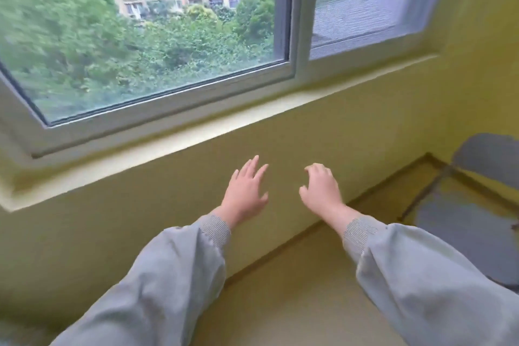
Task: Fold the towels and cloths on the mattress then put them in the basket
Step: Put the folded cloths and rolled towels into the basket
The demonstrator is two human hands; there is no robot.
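Observation:
No towel, cloth, mattress or basket is in view. Both my arms in grey sleeves reach forward toward a yellow wall below a window. My left hand (247, 191) is held out with its fingers spread and straight, holding nothing. My right hand (321, 188) hovers beside it, palm down, with the fingers loosely bent and empty. The two hands are a short gap apart and neither touches the wall.
A wide window (140, 36) with a pale frame and a yellow sill (196, 146) fills the upper view. A grey folding chair (471, 199) stands in the right corner. Yellowish floor (295, 289) runs along the wall's foot.

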